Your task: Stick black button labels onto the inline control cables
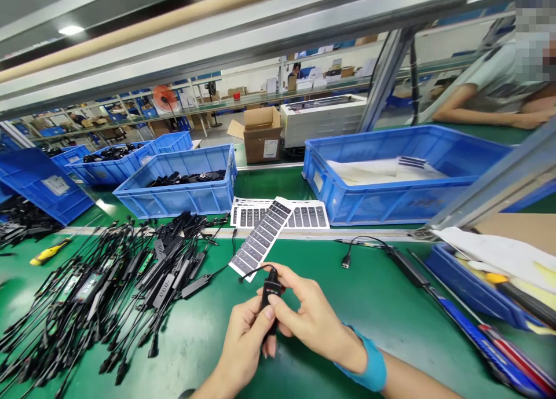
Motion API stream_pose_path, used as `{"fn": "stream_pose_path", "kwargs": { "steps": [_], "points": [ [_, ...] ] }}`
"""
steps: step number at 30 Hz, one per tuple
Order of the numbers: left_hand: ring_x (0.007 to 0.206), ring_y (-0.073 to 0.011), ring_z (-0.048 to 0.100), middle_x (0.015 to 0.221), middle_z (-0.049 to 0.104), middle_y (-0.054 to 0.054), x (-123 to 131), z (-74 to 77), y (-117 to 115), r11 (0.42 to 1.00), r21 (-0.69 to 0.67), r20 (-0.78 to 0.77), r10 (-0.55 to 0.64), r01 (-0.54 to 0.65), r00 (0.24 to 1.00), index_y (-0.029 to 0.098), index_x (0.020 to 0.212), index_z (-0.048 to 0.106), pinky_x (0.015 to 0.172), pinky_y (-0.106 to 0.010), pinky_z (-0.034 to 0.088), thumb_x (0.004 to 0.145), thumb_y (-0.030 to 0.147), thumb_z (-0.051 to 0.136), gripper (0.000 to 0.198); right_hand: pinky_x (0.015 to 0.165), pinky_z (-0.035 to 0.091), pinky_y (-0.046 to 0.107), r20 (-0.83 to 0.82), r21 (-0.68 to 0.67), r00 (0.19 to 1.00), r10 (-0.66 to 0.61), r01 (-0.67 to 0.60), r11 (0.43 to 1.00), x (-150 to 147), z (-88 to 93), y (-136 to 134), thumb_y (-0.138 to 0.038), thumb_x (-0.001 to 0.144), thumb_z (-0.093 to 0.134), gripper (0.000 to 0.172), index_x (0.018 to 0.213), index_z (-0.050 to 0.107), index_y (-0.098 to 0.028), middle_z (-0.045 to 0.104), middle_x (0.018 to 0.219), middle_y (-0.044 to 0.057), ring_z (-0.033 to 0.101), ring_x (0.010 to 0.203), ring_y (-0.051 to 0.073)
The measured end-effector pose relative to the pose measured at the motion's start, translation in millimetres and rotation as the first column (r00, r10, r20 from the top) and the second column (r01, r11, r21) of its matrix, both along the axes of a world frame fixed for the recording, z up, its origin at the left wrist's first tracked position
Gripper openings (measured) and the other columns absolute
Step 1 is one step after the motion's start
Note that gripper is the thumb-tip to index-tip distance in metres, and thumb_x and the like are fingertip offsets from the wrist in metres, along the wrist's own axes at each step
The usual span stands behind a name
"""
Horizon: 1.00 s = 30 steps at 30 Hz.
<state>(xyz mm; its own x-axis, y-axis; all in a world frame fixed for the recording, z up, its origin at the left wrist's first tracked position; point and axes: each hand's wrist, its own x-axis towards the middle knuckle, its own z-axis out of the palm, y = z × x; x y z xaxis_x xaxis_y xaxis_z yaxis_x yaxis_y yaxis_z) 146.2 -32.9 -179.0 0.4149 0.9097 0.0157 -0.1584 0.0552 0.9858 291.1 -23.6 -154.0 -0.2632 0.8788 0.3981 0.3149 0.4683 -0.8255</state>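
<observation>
Between my two hands, over the front of the green table, is a black in-line cable controller with a row of small marks on its face and a short cable at its top. My left hand grips its lower part, thumb on the front. The fingers of my right hand close round its upper right side, with the thumb pressed on the face. A teal band circles the right wrist. Just beyond lies a sheet of dark labels, overlapping other label sheets. To the left spreads a heap of similar black controllers with cables.
Behind the sheets stand a blue bin of black parts and a larger blue bin with white sheets. At right are a cabled black controller, screwdrivers and a blue tray. A yellow-handled tool lies far left. Another person sits upper right.
</observation>
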Motion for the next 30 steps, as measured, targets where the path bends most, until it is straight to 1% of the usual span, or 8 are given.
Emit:
{"fn": "stream_pose_path", "kwargs": {
  "steps": [3, 8, 11, 13, 15, 17, 23, 30],
  "points": [
    [0.053, -0.0107, 0.052, 0.063, 0.056, -0.005, -4.7, -2.7, 6.7, 0.996, 0.078, -0.052, -0.034, 0.038, 0.998, 0.006, 0.103, 0.064, 0.051, -0.020, 0.043, 0.090, 0.061, 0.052, 0.058, 0.080, 0.053, 0.031, 0.055, 0.125, 0.996, -0.064, 0.056, 0.991, 4.1, 6.6, 1.3, -0.022, 0.090, 0.047, 0.041, 0.129, 0.054, -0.013, 0.065, 0.104, 0.008, 0.064, 0.090, 0.020],
    [0.119, -0.0266, 0.053, 0.135, 0.053, -0.013, -21.3, -13.0, 28.8, 0.897, 0.374, -0.529, -0.003, 0.236, 0.849, 0.021, 0.147, 0.040, 0.103, -0.042, 0.044, 0.094, 0.053, 0.049, 0.062, 0.100, 0.047, 0.033, 0.220, 0.366, 0.888, -0.404, 0.308, 0.878, 59.7, 41.4, 11.2, -0.027, 0.100, 0.035, 0.049, 0.145, 0.037, -0.006, 0.056, 0.130, 0.015, 0.058, 0.116, 0.022],
    [0.141, -0.0311, 0.030, 0.152, 0.032, -0.013, -26.0, -21.9, 39.0, 0.853, 0.368, -0.858, 0.158, 0.371, 0.488, 0.018, 0.149, 0.037, 0.115, -0.050, 0.029, 0.091, 0.032, 0.058, 0.063, 0.093, 0.050, 0.043, 0.437, 0.527, 0.595, -0.674, 0.438, 0.728, 114.1, 47.2, 16.0, -0.025, 0.099, 0.036, 0.050, 0.145, 0.039, -0.007, 0.058, 0.126, 0.017, 0.060, 0.111, 0.029],
    [0.144, -0.0331, 0.020, 0.156, 0.023, -0.014, -26.4, -28.6, 43.1, 0.840, 0.321, -0.934, 0.204, 0.437, 0.293, 0.016, 0.151, 0.031, 0.116, -0.052, 0.024, 0.089, 0.026, 0.062, 0.070, 0.080, 0.053, 0.045, 0.660, 0.511, 0.317, -0.682, 0.476, 0.716, 143.6, 36.8, 20.8, -0.014, 0.093, 0.042, 0.050, 0.142, 0.044, -0.006, 0.064, 0.111, 0.019, 0.064, 0.096, 0.033],
    [0.144, -0.0336, 0.018, 0.156, 0.021, -0.015, -27.2, -34.8, 46.1, 0.825, 0.304, -0.951, 0.233, 0.476, 0.205, 0.017, 0.153, 0.025, 0.116, -0.052, 0.024, 0.089, 0.027, 0.063, 0.075, 0.067, 0.052, 0.043, 0.818, 0.454, 0.057, -0.573, 0.547, 0.703, 159.2, 20.2, 28.9, -0.002, 0.086, 0.040, 0.053, 0.138, 0.050, -0.003, 0.065, 0.098, 0.020, 0.064, 0.085, 0.035],
    [0.142, -0.0336, 0.024, 0.153, 0.028, -0.016, -31.0, -39.6, 48.5, 0.811, 0.336, -0.942, 0.283, 0.480, 0.181, 0.016, 0.153, 0.026, 0.115, -0.052, 0.027, 0.090, 0.030, 0.060, 0.073, 0.065, 0.049, 0.042, 0.870, 0.427, -0.051, -0.491, 0.578, 0.696, 158.7, 4.4, 41.3, 0.000, 0.086, 0.037, 0.050, 0.133, 0.055, -0.002, 0.063, 0.096, 0.021, 0.063, 0.086, 0.036],
    [0.121, -0.0296, 0.054, 0.126, 0.057, -0.016, -59.9, -54.7, 52.6, 0.746, 0.484, -0.870, 0.463, 0.457, 0.166, 0.014, 0.140, 0.050, 0.106, -0.047, 0.043, 0.092, 0.021, 0.056, 0.049, 0.078, 0.046, 0.032, 0.800, 0.162, 0.478, -0.362, 0.410, 0.898, 110.2, -17.9, 107.7, -0.015, 0.095, 0.045, 0.035, 0.127, 0.061, -0.015, 0.059, 0.113, 0.014, 0.061, 0.098, 0.026],
    [0.106, -0.0279, 0.062, 0.117, 0.058, -0.017, -81.0, -83.8, 55.4, 0.599, 0.653, -0.732, 0.655, 0.463, 0.185, 0.014, 0.130, 0.059, 0.090, -0.041, 0.055, 0.092, 0.020, 0.056, 0.039, 0.084, 0.042, 0.030, 0.711, 0.172, 0.583, -0.393, 0.398, 0.901, 108.0, -38.4, 168.4, -0.011, 0.091, 0.047, 0.029, 0.110, 0.068, -0.009, 0.059, 0.105, 0.015, 0.059, 0.095, 0.024]
  ]
}}
